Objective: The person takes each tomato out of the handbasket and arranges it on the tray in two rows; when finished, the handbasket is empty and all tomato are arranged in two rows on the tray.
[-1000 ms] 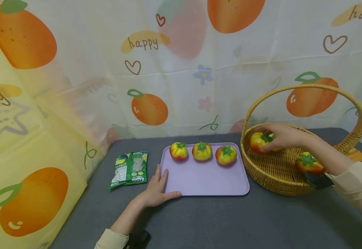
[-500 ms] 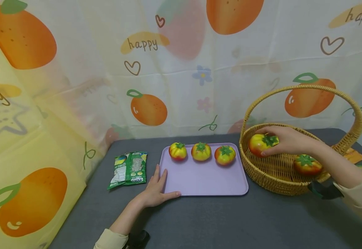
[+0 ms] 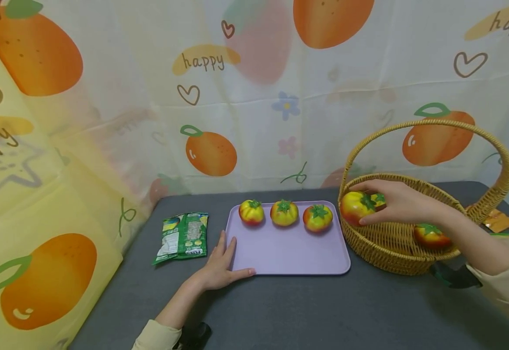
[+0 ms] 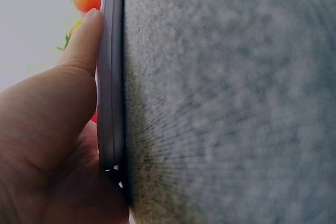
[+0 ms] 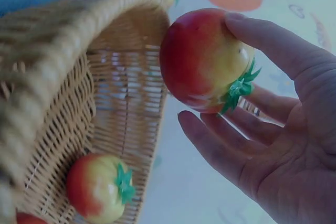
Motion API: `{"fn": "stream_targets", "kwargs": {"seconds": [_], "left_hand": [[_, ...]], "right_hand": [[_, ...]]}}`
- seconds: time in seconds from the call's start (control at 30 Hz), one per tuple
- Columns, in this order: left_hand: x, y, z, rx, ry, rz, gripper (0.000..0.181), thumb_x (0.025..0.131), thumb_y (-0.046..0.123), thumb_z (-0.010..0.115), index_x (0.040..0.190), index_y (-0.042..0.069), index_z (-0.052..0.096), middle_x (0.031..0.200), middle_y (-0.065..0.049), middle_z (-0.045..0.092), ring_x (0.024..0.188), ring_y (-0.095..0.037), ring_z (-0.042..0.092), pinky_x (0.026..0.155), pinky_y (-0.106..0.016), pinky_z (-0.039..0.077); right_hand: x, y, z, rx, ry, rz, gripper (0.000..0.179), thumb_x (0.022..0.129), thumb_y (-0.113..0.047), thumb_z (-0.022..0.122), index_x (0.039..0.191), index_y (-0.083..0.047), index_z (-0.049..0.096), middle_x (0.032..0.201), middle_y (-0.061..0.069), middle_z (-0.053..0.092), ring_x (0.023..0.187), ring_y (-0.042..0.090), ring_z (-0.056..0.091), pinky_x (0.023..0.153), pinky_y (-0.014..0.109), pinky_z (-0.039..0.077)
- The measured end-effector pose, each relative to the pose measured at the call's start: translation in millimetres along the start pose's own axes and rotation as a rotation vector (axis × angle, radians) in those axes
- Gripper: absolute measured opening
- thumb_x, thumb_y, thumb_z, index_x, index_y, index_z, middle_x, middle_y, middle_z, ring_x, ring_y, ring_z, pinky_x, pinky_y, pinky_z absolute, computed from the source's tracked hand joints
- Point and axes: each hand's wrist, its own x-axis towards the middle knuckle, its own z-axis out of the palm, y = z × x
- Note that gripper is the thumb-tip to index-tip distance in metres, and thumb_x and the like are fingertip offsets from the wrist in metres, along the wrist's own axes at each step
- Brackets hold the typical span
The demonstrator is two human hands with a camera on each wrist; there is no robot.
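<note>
My right hand [image 3: 405,201] grips a red-and-yellow tomato [image 3: 354,209] with a green leafy top, over the left rim of the wicker basket [image 3: 381,260]. In the right wrist view, thumb and fingertips are round this tomato [image 5: 197,59], which is lifted above the basket floor. Another tomato [image 5: 97,187] lies inside the basket, and one more tomato [image 3: 431,236] sits at its right side. My left hand [image 3: 217,270] rests with spread, straight fingers at the near left corner of the lilac tray [image 3: 285,257], its thumb along the front rim.
Three tomatoes stand in a row along the tray's back, the rightmost tomato [image 3: 317,218] nearest the basket. A green snack packet [image 3: 184,237] lies left of the tray. The tall basket handle [image 3: 433,121] arches above my right hand. An orange packet [image 3: 499,221] lies behind the basket's right side.
My right hand has lifted the tomato from inside the basket and moved it left to the rim, uncovering another tomato behind. The left hand and the tray have stayed in place.
</note>
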Motion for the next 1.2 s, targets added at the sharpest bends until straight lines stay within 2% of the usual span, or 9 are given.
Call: {"fn": "stream_targets", "kwargs": {"seconds": [0.3,0.6,0.8,1.0,1.2], "left_hand": [[-0.5,-0.7,-0.1,-0.003,0.004,0.009,0.109,0.080,0.064,0.068,0.156,0.006,0.016,0.161,-0.021,-0.011,0.142,-0.053,0.008,0.110,-0.065,0.015],[-0.4,-1.6,0.2,-0.006,0.008,0.015,0.109,0.080,0.063,0.068,0.156,0.005,0.016,0.161,-0.020,-0.010,0.141,-0.053,0.009,0.110,-0.065,0.015],[-0.6,-1.2,0.0,-0.012,0.007,0.015,0.109,0.080,0.063,0.068,0.156,0.006,0.016,0.161,-0.020,-0.010,0.142,-0.053,0.008,0.110,-0.065,0.015],[-0.7,-0.6,-0.7,-0.010,0.005,0.014,0.109,0.080,0.063,0.068,0.156,0.005,0.016,0.161,-0.020,-0.010,0.142,-0.052,0.008,0.110,-0.064,0.015],[-0.5,-0.2,-0.8,-0.004,0.009,0.014,0.109,0.080,0.062,0.069,0.156,0.005,0.016,0.161,-0.021,-0.010,0.142,-0.051,0.009,0.111,-0.064,0.015]], "right_hand": [[13.0,-14.5,12.3,0.051,0.001,-0.034,0.069,0.077,-0.039,0.083,0.133,-0.010,0.056,0.129,0.009,0.057,0.103,0.023,0.058,0.080,0.035,0.055],[26.4,-26.2,29.2,0.097,-0.054,-0.073,0.067,0.078,-0.036,0.083,0.133,-0.010,0.056,0.129,0.010,0.057,0.105,0.023,0.057,0.083,0.038,0.053],[38.0,-31.5,42.0,0.084,-0.090,-0.102,0.067,0.078,-0.037,0.082,0.134,-0.011,0.055,0.127,0.007,0.058,0.092,0.019,0.057,0.078,0.036,0.051],[49.1,-39.8,55.8,0.149,-0.128,-0.126,0.066,0.080,-0.031,0.082,0.134,-0.005,0.054,0.131,0.013,0.056,0.113,0.027,0.055,0.085,0.039,0.053],[62.6,-50.3,72.7,0.117,-0.163,-0.145,0.068,0.079,-0.031,0.081,0.136,-0.006,0.054,0.137,0.016,0.053,0.118,0.029,0.053,0.097,0.048,0.045]]}}
